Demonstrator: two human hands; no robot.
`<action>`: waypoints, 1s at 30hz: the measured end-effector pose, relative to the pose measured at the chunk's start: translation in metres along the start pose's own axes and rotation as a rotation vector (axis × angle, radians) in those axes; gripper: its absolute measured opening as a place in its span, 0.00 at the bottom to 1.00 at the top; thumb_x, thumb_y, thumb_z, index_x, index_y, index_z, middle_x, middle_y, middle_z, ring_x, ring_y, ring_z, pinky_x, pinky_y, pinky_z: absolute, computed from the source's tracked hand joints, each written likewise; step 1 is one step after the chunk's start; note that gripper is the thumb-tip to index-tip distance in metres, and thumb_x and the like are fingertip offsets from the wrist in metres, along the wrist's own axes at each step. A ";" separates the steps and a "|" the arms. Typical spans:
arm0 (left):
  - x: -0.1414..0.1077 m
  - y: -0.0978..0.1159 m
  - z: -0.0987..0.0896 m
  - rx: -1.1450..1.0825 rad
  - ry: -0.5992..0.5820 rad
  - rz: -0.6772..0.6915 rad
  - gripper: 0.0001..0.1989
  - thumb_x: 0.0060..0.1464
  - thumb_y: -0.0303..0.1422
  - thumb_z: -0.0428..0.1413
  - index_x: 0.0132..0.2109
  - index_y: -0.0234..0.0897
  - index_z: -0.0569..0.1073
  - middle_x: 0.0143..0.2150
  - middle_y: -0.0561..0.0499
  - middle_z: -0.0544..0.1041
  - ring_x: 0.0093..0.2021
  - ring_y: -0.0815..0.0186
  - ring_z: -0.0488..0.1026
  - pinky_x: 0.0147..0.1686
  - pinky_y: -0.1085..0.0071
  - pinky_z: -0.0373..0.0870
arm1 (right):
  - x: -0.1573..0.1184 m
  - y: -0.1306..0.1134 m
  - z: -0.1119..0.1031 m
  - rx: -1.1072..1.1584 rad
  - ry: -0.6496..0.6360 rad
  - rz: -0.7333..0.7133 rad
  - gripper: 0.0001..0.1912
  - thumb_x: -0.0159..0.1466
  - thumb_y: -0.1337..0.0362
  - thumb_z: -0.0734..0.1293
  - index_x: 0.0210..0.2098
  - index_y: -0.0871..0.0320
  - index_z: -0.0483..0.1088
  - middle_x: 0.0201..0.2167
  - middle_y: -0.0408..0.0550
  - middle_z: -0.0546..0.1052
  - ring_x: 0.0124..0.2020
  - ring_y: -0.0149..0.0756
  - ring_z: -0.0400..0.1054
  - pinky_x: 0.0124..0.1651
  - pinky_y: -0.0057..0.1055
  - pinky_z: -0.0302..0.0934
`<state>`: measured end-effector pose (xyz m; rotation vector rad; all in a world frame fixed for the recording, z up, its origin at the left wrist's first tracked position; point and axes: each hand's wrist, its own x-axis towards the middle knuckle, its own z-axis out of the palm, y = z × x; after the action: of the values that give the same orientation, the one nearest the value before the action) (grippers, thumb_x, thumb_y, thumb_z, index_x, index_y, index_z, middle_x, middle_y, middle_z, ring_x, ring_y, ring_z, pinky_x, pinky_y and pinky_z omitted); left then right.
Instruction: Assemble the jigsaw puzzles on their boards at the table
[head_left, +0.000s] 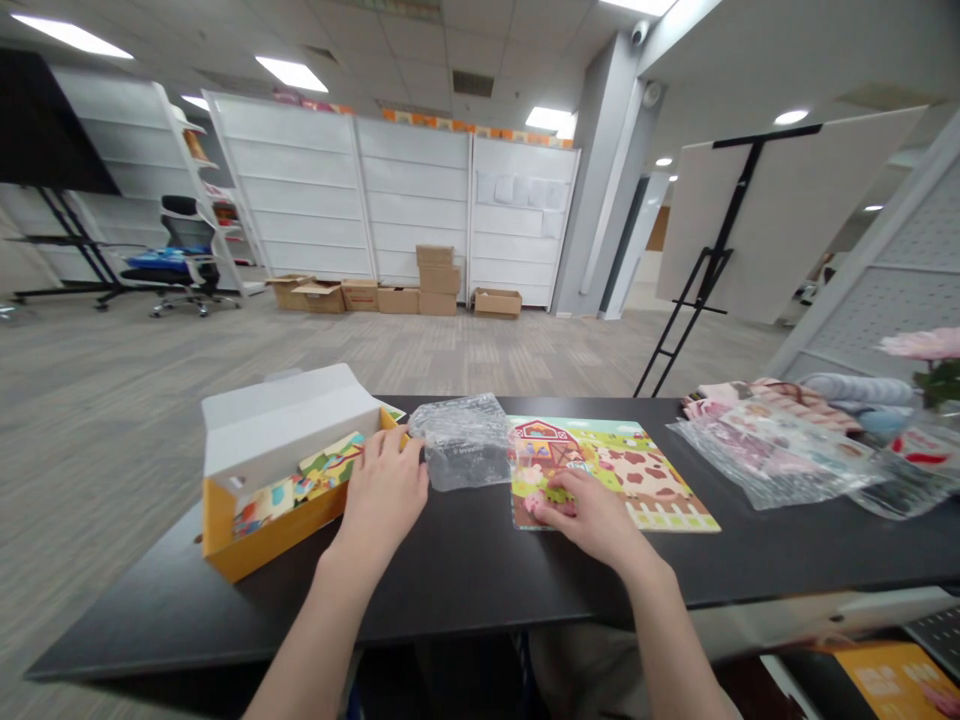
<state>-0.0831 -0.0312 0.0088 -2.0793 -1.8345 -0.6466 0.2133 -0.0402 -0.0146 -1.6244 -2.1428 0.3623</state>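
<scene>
My left hand (386,485) rests at the right edge of an open yellow box (277,540) with a raised white lid (281,410); its fingers are bent over the rim, and whether they grip anything is hidden. Inside the box lie colourful printed pieces (322,470). A crumpled clear plastic bag (465,445) lies just right of that hand. My right hand (592,515) is on a farm picture board (649,475) showing a barn and a cow. Its fingers are bent over the pink pig at the board's lower left, touching the surface.
Plastic-wrapped fabric items (780,450) and a pink flower (926,345) are at the table's right. The black table (480,580) has its near edge close to my body. Beyond it stand an easel (705,280), cardboard boxes (439,280) and an office chair (180,250).
</scene>
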 end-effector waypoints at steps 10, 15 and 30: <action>-0.010 0.057 -0.026 -0.342 -0.174 0.185 0.10 0.66 0.30 0.48 0.47 0.39 0.74 0.45 0.47 0.78 0.45 0.60 0.76 0.44 0.65 0.73 | -0.001 0.003 -0.002 -0.024 -0.054 -0.013 0.25 0.56 0.54 0.76 0.50 0.56 0.75 0.55 0.55 0.75 0.57 0.53 0.69 0.57 0.45 0.63; -0.018 0.086 0.001 -0.371 -0.448 0.308 0.10 0.63 0.33 0.54 0.50 0.38 0.74 0.48 0.44 0.78 0.51 0.54 0.74 0.49 0.60 0.73 | -0.002 0.025 -0.001 0.103 -0.068 -0.059 0.26 0.54 0.59 0.77 0.51 0.58 0.75 0.60 0.57 0.73 0.62 0.52 0.67 0.64 0.47 0.59; -0.006 0.087 0.022 -0.342 -0.508 0.417 0.11 0.64 0.36 0.57 0.49 0.35 0.74 0.49 0.43 0.78 0.50 0.53 0.74 0.49 0.59 0.72 | -0.004 0.030 -0.004 0.225 -0.070 -0.042 0.20 0.55 0.60 0.77 0.47 0.57 0.77 0.57 0.57 0.76 0.60 0.53 0.69 0.63 0.49 0.62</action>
<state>0.0057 -0.0380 -0.0061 -2.9602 -1.4938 -0.3573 0.2415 -0.0362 -0.0251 -1.4578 -2.0976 0.6314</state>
